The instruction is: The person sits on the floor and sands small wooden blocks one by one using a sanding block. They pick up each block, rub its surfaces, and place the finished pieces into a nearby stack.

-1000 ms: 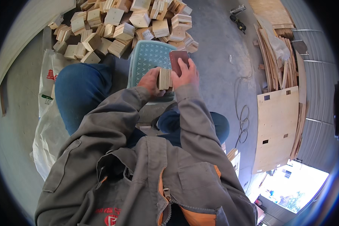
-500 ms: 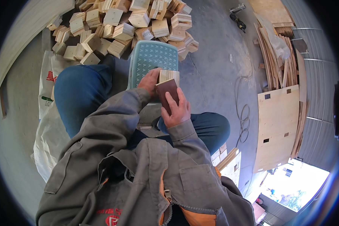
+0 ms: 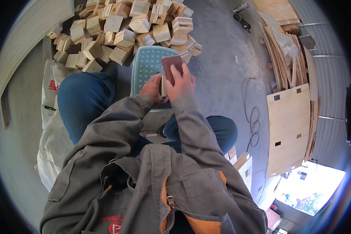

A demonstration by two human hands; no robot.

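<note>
My left hand is closed around a small plywood block above the near part of a light blue-green plastic stool. Most of the block is hidden behind my hands; a narrow pale side shows. In my right hand is a flat reddish-brown sanding block, its fingers lying across the face. It is tilted and sits just beyond and right of the plywood block; whether the two touch I cannot tell.
A heap of plywood blocks lies beyond the stool. White plastic sacking is on the left. To the right are a looped cable, a power tool and stacked plywood sheets. My bent knees flank the stool.
My right hand and the sanding block have moved away from me, up past the plywood block. The plywood block has turned in my left hand and come nearer, now showing a narrow side.
</note>
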